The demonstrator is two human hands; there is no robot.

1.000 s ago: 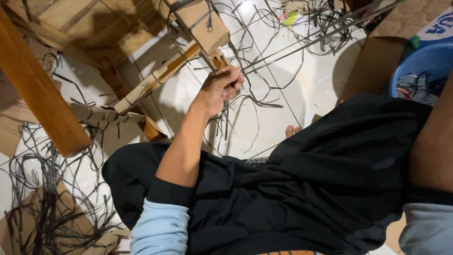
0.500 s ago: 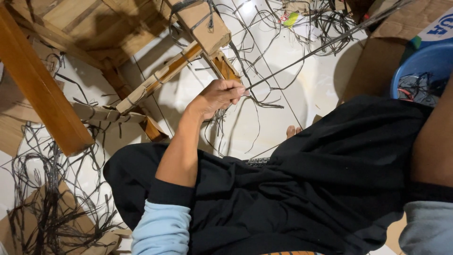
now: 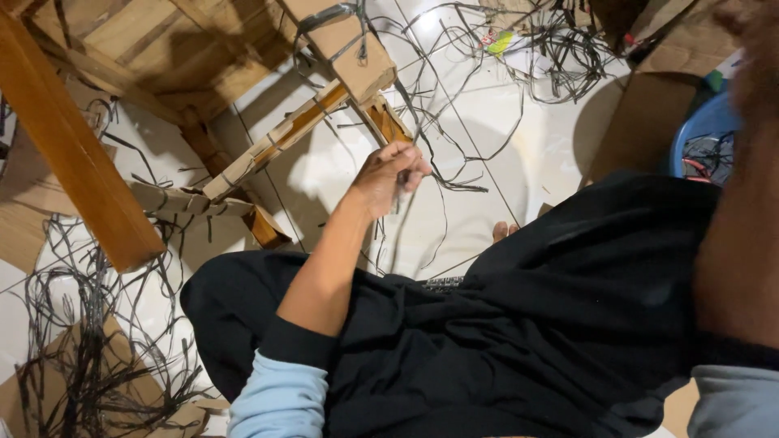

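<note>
**Left hand drops lower, fist tight on the strand**

The wooden frame point(image 3: 243, 162) fills the upper left. Below its centre, the left hand point(image 3: 389, 174) has slid down and away from it, fingers curled together, pinching a dark strip point(image 3: 403, 182). The right arm point(image 3: 738, 203) blurs at the right edge; its fingers cannot be seen.

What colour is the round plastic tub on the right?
Blue; the round plastic tub shows in the head view.

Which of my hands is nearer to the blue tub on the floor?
Right. Your right arm rises at the frame's right edge just beside the blue tub, its hand out of view. Your left hand grips dark strips well across the tiles.
</note>
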